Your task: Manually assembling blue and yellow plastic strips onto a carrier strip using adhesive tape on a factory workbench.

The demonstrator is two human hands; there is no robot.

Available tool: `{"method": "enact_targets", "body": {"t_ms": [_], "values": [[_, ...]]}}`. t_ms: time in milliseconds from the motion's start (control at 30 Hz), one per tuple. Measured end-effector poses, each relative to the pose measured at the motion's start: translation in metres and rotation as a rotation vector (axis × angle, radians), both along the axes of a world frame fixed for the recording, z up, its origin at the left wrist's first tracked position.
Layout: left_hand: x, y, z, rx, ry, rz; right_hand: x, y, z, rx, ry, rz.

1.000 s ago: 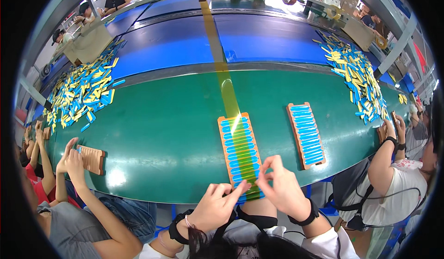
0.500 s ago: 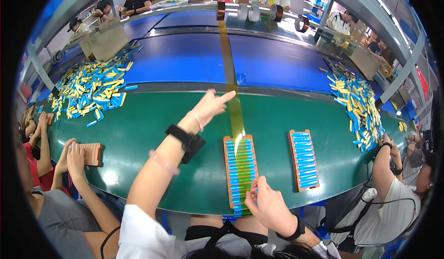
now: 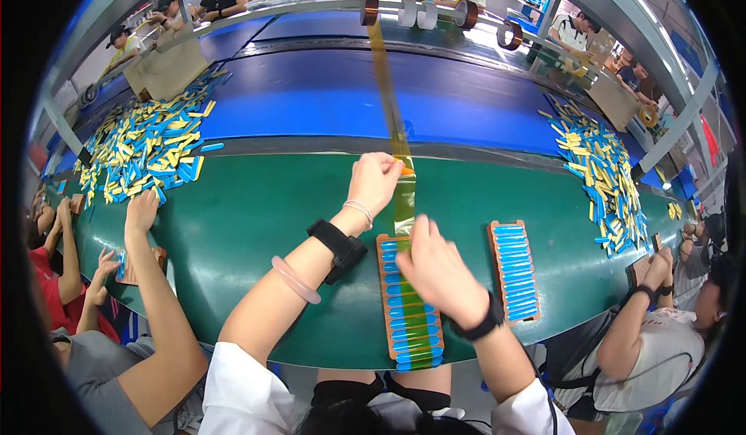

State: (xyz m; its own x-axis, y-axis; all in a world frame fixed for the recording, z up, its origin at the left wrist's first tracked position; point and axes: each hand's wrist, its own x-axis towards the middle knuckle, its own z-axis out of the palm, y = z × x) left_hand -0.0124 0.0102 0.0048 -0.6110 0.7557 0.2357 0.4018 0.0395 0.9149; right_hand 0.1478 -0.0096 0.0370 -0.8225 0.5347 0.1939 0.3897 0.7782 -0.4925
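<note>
An orange-brown slotted rack [image 3: 386, 299] lies in front of me at the near edge of the green table, with a row of blue strips [image 3: 395, 300] across it. A band of clear yellow tape [image 3: 405, 202] runs from a roll on the overhead bar down along the strips. Beyond the rack's far end, my left hand [image 3: 376, 182] is closed in a pinch at the tape's left edge, by a small orange patch that I cannot make out. My right hand [image 3: 444, 273] has its fingers stretched out over the tape and the rack's upper part, hiding some strips.
A second filled rack [image 3: 496, 268] lies to the right. Loose blue and yellow strips form piles at the left [image 3: 151, 143] and right [image 3: 606, 178]. Several tape rolls [image 3: 466, 13] hang on the bar beyond the blue belt [image 3: 303, 93]. Co-workers sit on both sides.
My left hand has gone from outstretched fingers to a pinch at the tape. My right hand has moved from the rack's near right side up to its far part, its fingers straightened.
</note>
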Motion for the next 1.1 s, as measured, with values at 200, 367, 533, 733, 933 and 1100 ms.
{"method": "enact_targets", "body": {"t_ms": [200, 367, 533, 733, 933, 1100], "values": [[0.004, -0.015, 0.012, -0.094, 0.005, -0.06, -0.019, 0.038, 0.007, -0.036, 0.049, -0.108], [-0.006, -0.025, 0.083, 0.257, -0.469, -0.417, 0.019, 0.036, 0.022, -0.876, 0.073, 0.097], [-0.015, -0.024, 0.103, 0.251, -0.187, -0.526, 0.05, 0.025, 0.052, -1.332, 0.464, 0.267], [0.025, -0.071, 0.04, -0.276, 1.498, -0.281, 0.073, 0.033, 0.046, -1.384, 0.527, 0.186], [0.063, -0.109, -0.01, -0.074, 1.292, -0.678, 0.068, 0.03, 0.032, -1.385, 0.449, 0.171], [-0.011, -0.112, 0.005, -0.378, 1.279, -0.411, 0.064, 0.026, 0.03, -1.355, 0.41, 0.173]]}}
